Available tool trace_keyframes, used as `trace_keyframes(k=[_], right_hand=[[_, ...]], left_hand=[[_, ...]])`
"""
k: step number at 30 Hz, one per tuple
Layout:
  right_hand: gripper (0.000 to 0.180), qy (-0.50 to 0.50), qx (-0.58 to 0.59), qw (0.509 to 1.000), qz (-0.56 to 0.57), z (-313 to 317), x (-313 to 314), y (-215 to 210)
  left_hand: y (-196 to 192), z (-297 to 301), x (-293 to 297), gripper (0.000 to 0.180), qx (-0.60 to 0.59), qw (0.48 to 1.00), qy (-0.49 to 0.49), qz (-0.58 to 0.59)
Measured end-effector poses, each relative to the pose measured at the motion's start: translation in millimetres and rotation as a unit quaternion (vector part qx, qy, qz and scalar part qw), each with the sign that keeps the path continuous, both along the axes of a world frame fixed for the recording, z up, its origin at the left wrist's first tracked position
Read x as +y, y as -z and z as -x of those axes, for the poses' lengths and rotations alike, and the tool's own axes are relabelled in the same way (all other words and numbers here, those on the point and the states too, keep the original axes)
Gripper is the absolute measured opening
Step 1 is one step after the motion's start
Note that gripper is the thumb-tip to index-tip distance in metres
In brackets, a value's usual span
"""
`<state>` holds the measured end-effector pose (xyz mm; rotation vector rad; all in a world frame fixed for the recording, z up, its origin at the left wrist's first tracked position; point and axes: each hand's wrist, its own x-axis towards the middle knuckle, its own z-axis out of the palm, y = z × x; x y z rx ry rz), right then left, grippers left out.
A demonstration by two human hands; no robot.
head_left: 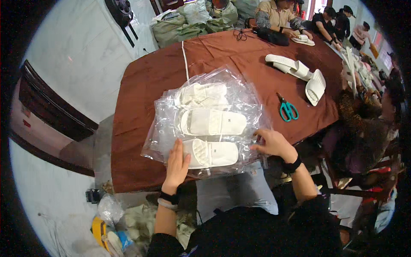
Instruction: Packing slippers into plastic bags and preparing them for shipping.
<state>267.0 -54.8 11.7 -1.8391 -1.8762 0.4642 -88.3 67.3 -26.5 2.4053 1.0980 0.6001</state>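
Observation:
Clear plastic bags point(160, 115) are piled in front of me on the brown-covered table. White slippers lie in or on the plastic: a near slipper point(223, 153), a middle slipper point(233, 123), and other white footwear point(201, 95) behind them, partly blurred by the film. My left hand point(176, 166) lies with its fingers stretched out along the left end of the near slipper. At the right edge of the bags hovers my right hand point(275, 143), its fingers bent, with a gap between thumb and forefinger and nothing visible in it.
To the right lie teal-handled scissors point(288, 110) and a pair of white slippers point(315, 88). The brown tablecloth point(137, 107) reaches toward a co-worker point(278, 17) handling a white slipper at the far side. Green sacks point(175, 30) stand behind; a grey cushion point(235, 192) is at my lap.

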Motion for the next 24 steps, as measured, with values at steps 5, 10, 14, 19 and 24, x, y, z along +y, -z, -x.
trace_keyframes(k=[5, 10, 14, 19, 24], right_hand=[[0.045, -0.068, -0.073, 0.989, -0.105, 10, 7, 3], [0.06, -0.185, 0.125, 0.974, -0.036, 30, 24, -12], [0.073, -0.264, 0.563, 0.776, 0.104, 27, 23, -19], [0.076, -0.173, 0.758, 0.59, 0.218, 21, 22, 2], [0.053, -0.126, 0.538, 0.805, 0.215, 28, 6, 4]], left_hand=[[13, 0, -6, 0.063, -0.029, 0.999, -0.035, -0.013], [19, 3, -15, 0.062, -0.075, 0.989, -0.103, -0.074], [31, 5, -7, 0.057, -0.175, 0.973, -0.153, 0.0], [1, 15, -7, 0.049, -0.281, 0.923, -0.197, 0.177], [18, 36, 14, 0.034, -0.059, 0.979, -0.197, 0.004]])
